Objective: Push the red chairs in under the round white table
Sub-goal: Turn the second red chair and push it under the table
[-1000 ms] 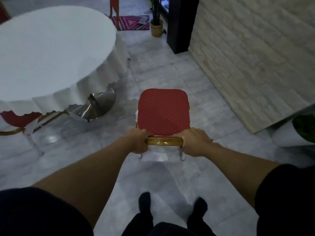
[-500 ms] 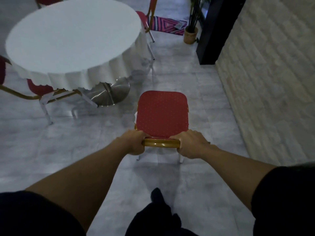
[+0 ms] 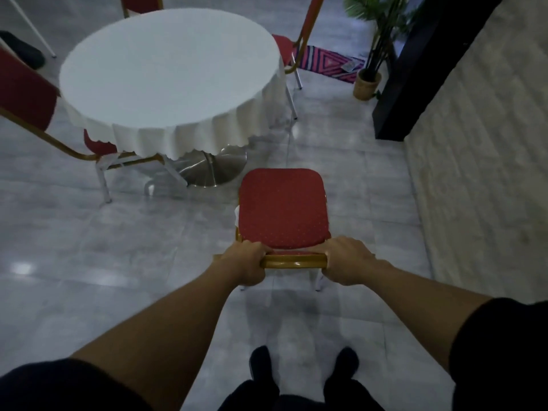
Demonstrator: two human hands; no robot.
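A red chair point(image 3: 283, 207) with a gold frame stands on the floor before me, its seat pointing away. My left hand point(image 3: 244, 264) and my right hand point(image 3: 348, 261) both grip the top rail of its backrest. The round white table point(image 3: 169, 75), draped in a scalloped cloth, stands ahead and to the left on a steel pedestal base point(image 3: 212, 169). The seat's front edge is just short of that base, to its right. Another red chair point(image 3: 32, 96) sits at the table's left with its seat partly under the cloth.
Two more red chairs stand at the table's far side point(image 3: 141, 2) and right side point(image 3: 292, 46). A brick wall point(image 3: 480, 137) runs along the right, with a black pillar point(image 3: 415, 66), a potted plant point(image 3: 369, 75) and a patterned rug point(image 3: 329, 62) beyond.
The chair and I have turned left toward the table, which has shifted from the far left to nearly straight ahead. Both hands keep their grip on the backrest.
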